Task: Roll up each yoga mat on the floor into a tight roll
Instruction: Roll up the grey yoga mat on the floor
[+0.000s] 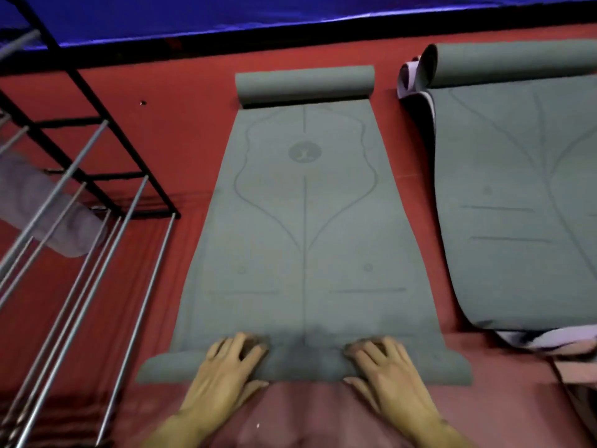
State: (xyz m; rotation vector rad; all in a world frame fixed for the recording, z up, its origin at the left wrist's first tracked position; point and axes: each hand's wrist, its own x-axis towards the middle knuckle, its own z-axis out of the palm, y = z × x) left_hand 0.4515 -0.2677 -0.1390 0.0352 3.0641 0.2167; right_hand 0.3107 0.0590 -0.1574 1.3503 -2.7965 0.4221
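Head view: two grey-green yoga mats, centre mat [305, 227] and right mat [517, 202]; left hand [226, 370] and right hand [384, 367] each curl their grip over its near roll; no legible writing.

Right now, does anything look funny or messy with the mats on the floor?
Yes. The mat on the right lies crooked on top of a purple mat that pokes out at its corners. The middle mat curls up at its far end too, while the left hand and right hand roll the near end.
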